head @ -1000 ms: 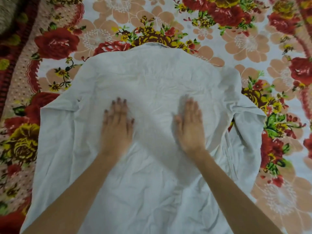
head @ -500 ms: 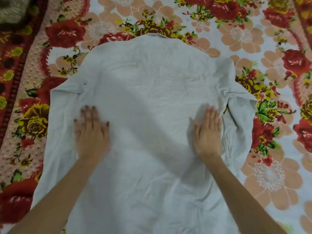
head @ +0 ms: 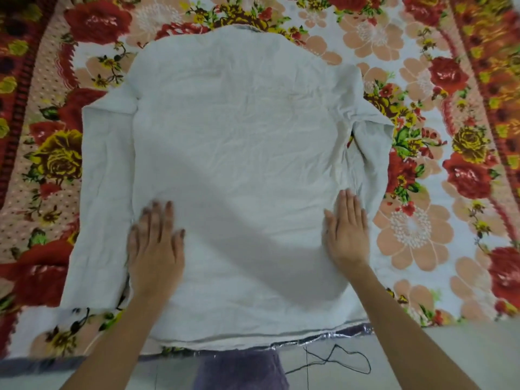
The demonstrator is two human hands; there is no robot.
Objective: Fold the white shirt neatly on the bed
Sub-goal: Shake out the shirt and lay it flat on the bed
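Observation:
The white shirt (head: 242,142) lies spread flat, back side up, on the floral bed cover (head: 422,235), collar at the far end and hem at the near edge. Its left sleeve (head: 104,192) lies straight down along the body; the right sleeve (head: 371,153) is folded and bunched beside the body. My left hand (head: 154,249) rests flat, palm down, on the shirt's lower left side, fingers apart. Flat on the lower right edge is my right hand (head: 347,229), fingers together. Neither hand grips the cloth.
The bed's near edge (head: 323,337) runs just below the shirt hem. Below it is pale floor with a thin black thread (head: 337,358). A strip of purple clothing (head: 239,370) shows under the hem. A dark red patterned border (head: 17,108) runs along the left.
Both hands slid outward and toward me across the shirt, from its middle to its lower sides, smoothing it. The view shifted so the hem and bed edge now show.

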